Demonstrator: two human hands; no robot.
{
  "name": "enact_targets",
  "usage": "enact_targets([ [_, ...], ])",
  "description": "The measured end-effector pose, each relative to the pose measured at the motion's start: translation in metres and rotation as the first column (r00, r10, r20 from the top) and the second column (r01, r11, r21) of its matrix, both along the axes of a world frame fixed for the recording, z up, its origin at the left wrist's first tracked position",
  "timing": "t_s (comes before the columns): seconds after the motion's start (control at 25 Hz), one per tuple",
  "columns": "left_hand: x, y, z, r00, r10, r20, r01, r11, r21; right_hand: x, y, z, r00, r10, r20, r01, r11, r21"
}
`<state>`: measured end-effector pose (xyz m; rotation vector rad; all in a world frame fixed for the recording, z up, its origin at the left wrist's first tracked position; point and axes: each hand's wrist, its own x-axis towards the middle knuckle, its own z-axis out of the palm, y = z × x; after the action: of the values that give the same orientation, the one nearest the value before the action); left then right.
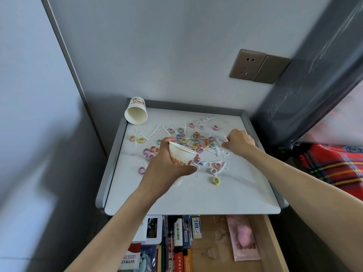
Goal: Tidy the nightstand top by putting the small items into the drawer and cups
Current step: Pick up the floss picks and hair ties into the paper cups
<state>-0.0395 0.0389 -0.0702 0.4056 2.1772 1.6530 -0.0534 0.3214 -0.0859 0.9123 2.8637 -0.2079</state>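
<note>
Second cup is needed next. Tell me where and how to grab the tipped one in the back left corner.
Wrap the tipped cup round its side wall from above and front-right: it lies on its side, mouth toward you, against the nightstand rim.

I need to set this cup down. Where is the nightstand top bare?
The front strip, between the yellow hair tie and the front edge, is bare; so is a patch right of the tipped cup. The middle is crowded with hair ties and floss picks.

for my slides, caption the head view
Left hand holds a white paper cup while right hand pinches white floss picks
</note>
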Motion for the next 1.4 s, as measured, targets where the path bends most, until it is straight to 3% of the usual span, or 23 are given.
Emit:
enact_targets([
  [0.12, 0.001, -0.001, 0.001, 1.0, 0.001, -0.004, -0.001, 1.0, -0.001, 0.0, -0.005, -0.001, 1.0, 0.011, -0.009, -0.01, 1.0, 0.022],
  [0.36, 0.0, -0.003, 0.002, 1.0, -0.005, -0.012, 0.005, 1.0, -0.003, 0.001, -0.004, -0.003, 0.996, -0.05, -0.077, 0.044, 0.996, -0.08],
  [0.6, -0.002, -0.004, 0.001, 1.0, 0.013, -0.009, -0.013, 1.0, -0.011, 0.011, 0.009, 0.021, 0.99, -0.1, -0.099, 0.101, 0.995, 0.002],
  [0.68, -0.003, -0.003, 0.002, 0.999, 0.005, -0.042, -0.007, 0.999, -0.047, 0.015, 0.005, 0.04, 0.991, -0.03, -0.133, 0.016, 0.995, -0.1],
  [0.76, 0.0, -0.002, 0.005, 0.995, -0.021, -0.1, 0.011, 0.995, -0.099, 0.019, -0.016, 0.064, 0.977, 0.125, -0.175, -0.17, 0.948, -0.27],
  [0.92, 0.005, -0.004, 0.006, 0.978, -0.064, -0.197, 0.035, 0.989, -0.146, 0.022, -0.081, 0.1, 0.777, 0.619, -0.114, -0.628, 0.753, -0.196],
  [1.08, 0.008, -0.003, 0.008, 0.969, -0.066, -0.239, 0.034, 0.99, -0.134, 0.023, -0.114, 0.098, 0.66, 0.749, -0.051, -0.735, 0.631, -0.249],
  [1.16, 0.007, -0.003, 0.008, 0.967, -0.048, -0.251, 0.021, 0.994, -0.108, 0.024, -0.116, 0.096, 0.677, 0.726, -0.12, -0.729, 0.638, -0.25],
  [1.28, 0.005, -0.004, 0.006, 0.962, -0.018, -0.273, -0.012, 0.994, -0.108, 0.023, -0.107, 0.092, 0.772, 0.529, -0.353, -0.613, 0.767, -0.19],
  [1.32, 0.005, -0.003, 0.006, 0.962, -0.008, -0.271, -0.022, 0.994, -0.107, 0.025, -0.106, 0.09, 0.808, 0.446, -0.385, -0.556, 0.793, -0.249],
  [1.4, 0.006, -0.002, 0.007, 0.972, 0.013, -0.233, -0.034, 0.996, -0.085, 0.03, -0.109, 0.084, 0.872, 0.327, -0.363, -0.477, 0.731, -0.489],
])
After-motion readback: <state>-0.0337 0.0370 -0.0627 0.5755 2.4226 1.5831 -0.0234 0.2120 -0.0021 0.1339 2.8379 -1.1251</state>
